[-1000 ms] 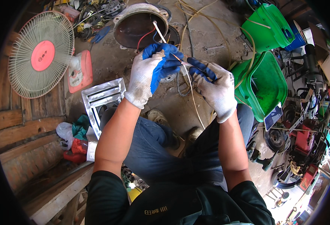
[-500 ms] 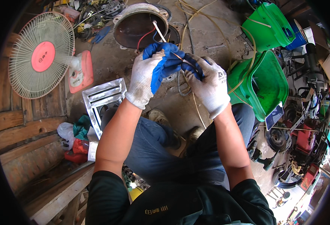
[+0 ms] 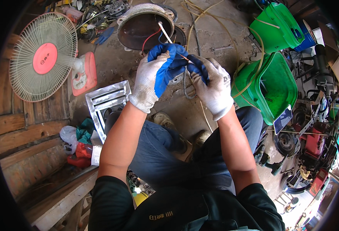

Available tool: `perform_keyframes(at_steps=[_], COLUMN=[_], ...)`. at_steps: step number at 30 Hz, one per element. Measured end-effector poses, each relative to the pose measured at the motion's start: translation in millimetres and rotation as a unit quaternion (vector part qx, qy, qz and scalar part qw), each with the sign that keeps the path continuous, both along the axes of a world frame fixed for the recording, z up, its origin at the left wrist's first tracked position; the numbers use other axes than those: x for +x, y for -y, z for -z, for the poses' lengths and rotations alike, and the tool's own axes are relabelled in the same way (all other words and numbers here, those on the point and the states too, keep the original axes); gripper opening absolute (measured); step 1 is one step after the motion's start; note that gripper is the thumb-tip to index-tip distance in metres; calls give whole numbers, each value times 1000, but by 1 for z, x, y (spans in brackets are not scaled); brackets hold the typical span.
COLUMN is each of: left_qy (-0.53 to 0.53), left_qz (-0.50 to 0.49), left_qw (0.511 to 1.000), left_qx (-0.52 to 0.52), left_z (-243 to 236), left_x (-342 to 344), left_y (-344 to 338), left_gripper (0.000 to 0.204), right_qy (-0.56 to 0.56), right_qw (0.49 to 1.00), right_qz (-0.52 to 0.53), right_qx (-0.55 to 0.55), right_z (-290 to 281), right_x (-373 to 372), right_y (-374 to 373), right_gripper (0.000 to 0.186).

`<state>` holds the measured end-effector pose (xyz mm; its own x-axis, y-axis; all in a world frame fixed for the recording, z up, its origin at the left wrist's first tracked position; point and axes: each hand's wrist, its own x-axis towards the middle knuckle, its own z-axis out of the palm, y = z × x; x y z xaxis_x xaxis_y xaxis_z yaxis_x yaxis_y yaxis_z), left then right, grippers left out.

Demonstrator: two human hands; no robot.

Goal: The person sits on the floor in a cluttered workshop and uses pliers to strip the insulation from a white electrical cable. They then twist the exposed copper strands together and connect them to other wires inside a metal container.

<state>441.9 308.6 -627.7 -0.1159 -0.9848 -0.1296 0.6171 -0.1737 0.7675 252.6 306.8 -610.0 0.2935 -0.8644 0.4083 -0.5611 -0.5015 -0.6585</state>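
Note:
My left hand (image 3: 158, 71), in a white glove with a blue coating, has its fingers closed on a thin wire with a bare copper end (image 3: 184, 58). Close beside it on the right, my right hand (image 3: 208, 84) in a similar glove pinches the same wire, its fingertips nearly touching the left ones. A pale cable (image 3: 208, 123) hangs below my right hand. Just beyond my hands lies a round cast metal housing (image 3: 138, 30), with a white tube (image 3: 163, 30), a red wire (image 3: 151, 36) and a blue wire coming out of it. My fingers hide part of the wires.
A fan (image 3: 27, 73) stands at left beside a silver metal frame (image 3: 100, 94). Two green bins (image 3: 277, 107) (image 3: 261, 34) are at right, with loose hoses (image 3: 223, 21) on the concrete floor (image 3: 219, 38). Tools and machine parts (image 3: 312, 142) crowd the right edge.
My right hand has moved left and slightly up, closer to my left hand, its fingers curling further round the wire. My left hand has shifted very slightly right.

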Motion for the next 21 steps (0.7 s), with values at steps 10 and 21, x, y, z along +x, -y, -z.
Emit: perform_keyframes(at_steps=[10,21], left_qy=[-9,-7], left_qz=[-36,-37], left_qw=[999,997], left_qx=[11,62], left_z=[-5,2], left_x=[-6,5], left_y=[0,13], left_gripper=[24,38], right_qy=[39,58], right_qw=[998,993], right_qz=[-15,26], right_qx=[48,100], right_z=[-3,-5], right_x=[9,17], right_y=[2,4], right_gripper=[32,23])
